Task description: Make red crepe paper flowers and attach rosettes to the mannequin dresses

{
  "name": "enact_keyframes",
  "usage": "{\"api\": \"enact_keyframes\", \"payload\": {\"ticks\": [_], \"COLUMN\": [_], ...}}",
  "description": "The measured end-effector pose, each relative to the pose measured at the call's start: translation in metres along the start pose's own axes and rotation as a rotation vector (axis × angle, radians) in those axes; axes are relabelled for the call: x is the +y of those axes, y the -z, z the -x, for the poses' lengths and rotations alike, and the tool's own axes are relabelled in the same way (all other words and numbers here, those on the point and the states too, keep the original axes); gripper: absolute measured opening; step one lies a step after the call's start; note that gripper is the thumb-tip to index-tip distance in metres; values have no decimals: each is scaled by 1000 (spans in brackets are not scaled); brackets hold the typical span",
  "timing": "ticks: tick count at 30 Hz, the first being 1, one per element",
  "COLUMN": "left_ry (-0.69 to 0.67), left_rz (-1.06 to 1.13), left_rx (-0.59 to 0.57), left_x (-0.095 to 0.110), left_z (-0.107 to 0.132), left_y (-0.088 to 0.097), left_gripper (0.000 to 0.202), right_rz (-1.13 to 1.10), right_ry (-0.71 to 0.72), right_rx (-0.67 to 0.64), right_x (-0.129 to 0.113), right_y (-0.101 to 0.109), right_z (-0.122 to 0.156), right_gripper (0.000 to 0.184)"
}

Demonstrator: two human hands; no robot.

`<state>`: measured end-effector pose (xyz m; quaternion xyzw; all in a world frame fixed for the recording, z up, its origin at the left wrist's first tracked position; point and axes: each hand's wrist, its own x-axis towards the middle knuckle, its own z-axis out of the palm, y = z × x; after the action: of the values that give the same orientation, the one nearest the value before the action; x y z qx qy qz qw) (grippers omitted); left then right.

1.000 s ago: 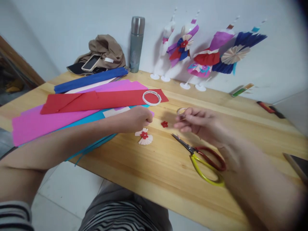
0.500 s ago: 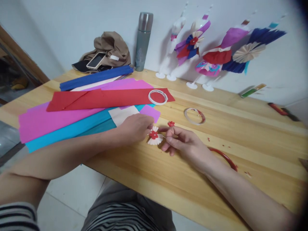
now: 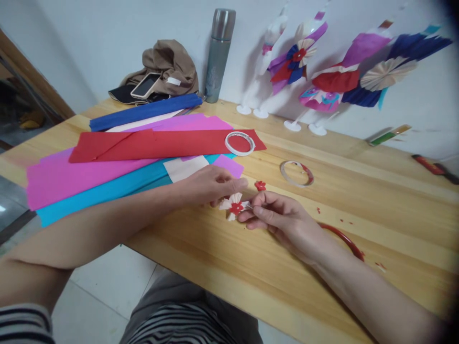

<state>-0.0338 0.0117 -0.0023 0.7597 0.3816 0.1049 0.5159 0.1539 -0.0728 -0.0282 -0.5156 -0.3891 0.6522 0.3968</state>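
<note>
A small paper flower (image 3: 236, 207) with pleated white petals and a red centre is held just above the tabletop. My right hand (image 3: 274, 210) pinches it from the right, by a thin pale stem between thumb and fingers. Along its upper left side is my left hand (image 3: 218, 184), thumb stretched out over the petals and apart from the bent fingers. Those fingertips are partly hidden behind the white petals, close to or touching them. Just behind my right hand a loose red flower piece (image 3: 260, 185) lies on the table.
Crepe paper sheets in red (image 3: 172, 144), pink and blue lie at left, with a tape roll (image 3: 240, 143) on top. Another tape roll (image 3: 297, 173) and a red ring (image 3: 342, 239) are at right. A flask (image 3: 219, 57), cloth bag, phone and decorated stands line the wall.
The white petals have turned around the red centre. My left thumb has lifted away from its fingers and reaches to the right. My right hand keeps its pinch on the stem.
</note>
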Motion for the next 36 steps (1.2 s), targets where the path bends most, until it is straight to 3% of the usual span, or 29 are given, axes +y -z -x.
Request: {"api": "enact_keyframes", "payload": {"ticks": [5, 10, 17, 22, 36], "left_ry": [108, 97, 65, 81, 149], "left_rz": [153, 215, 370, 397, 397], "left_rx": [-71, -81, -113, -143, -36], "left_x": [2, -5, -12, -11, -3], "left_z": [4, 2, -3, -2, -1], "left_y": [-1, -5, -5, -6, -13], "left_gripper": [34, 21, 22, 19, 17], "right_rz": [-39, -55, 66, 43, 30], "right_ry": [14, 49, 157, 137, 125], "right_rx": [31, 52, 87, 44, 40], "right_x": [-1, -4, -5, -3, -5], "right_y": [1, 1, 3, 2, -2], "right_z": [1, 2, 4, 3, 5], "right_gripper": [30, 31, 29, 29, 29]}}
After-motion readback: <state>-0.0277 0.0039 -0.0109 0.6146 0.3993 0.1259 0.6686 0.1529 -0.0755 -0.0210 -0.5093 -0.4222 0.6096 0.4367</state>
